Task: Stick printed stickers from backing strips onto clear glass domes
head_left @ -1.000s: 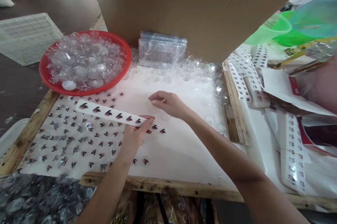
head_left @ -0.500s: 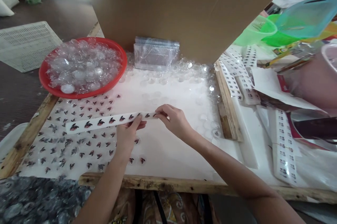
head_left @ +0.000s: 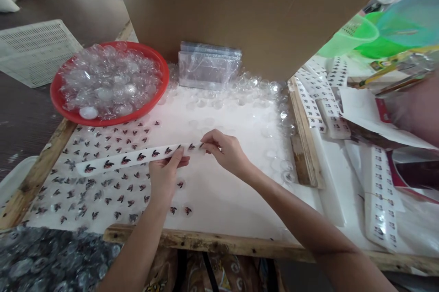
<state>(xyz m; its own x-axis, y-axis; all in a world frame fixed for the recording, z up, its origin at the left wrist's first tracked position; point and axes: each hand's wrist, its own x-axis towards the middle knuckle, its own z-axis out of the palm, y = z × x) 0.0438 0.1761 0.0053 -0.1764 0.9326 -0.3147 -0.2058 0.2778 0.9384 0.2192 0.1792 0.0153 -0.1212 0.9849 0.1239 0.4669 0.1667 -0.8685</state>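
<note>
A long white strip of stickers [head_left: 132, 160], printed with a row of small dark-and-red figures, stretches over the white work surface [head_left: 219, 191]. My left hand [head_left: 168, 166] pinches it between thumb and fingers near its right part. At the strip's right end, the fingertips of my right hand [head_left: 222, 150] are pinched together on a sticker, which they mostly hide. Beneath and left of the strip lie many clear round pieces with the same figure [head_left: 130, 202]. Plain clear discs [head_left: 274, 161] are scattered to the right.
A red basin [head_left: 154, 106] heaped with clear discs stands back left. Behind rises a large cardboard box [head_left: 222, 3], with clear plastic cases [head_left: 207, 70] before it. Wooden strips [head_left: 305, 141] edge the surface. More sticker strips [head_left: 379, 205] lie right; piled discs [head_left: 51, 260] sit lower left.
The strip has shifted slightly left and its far left end sits a little lower. My right fingers remain pinched at its right end. The whole view has shifted slightly.
</note>
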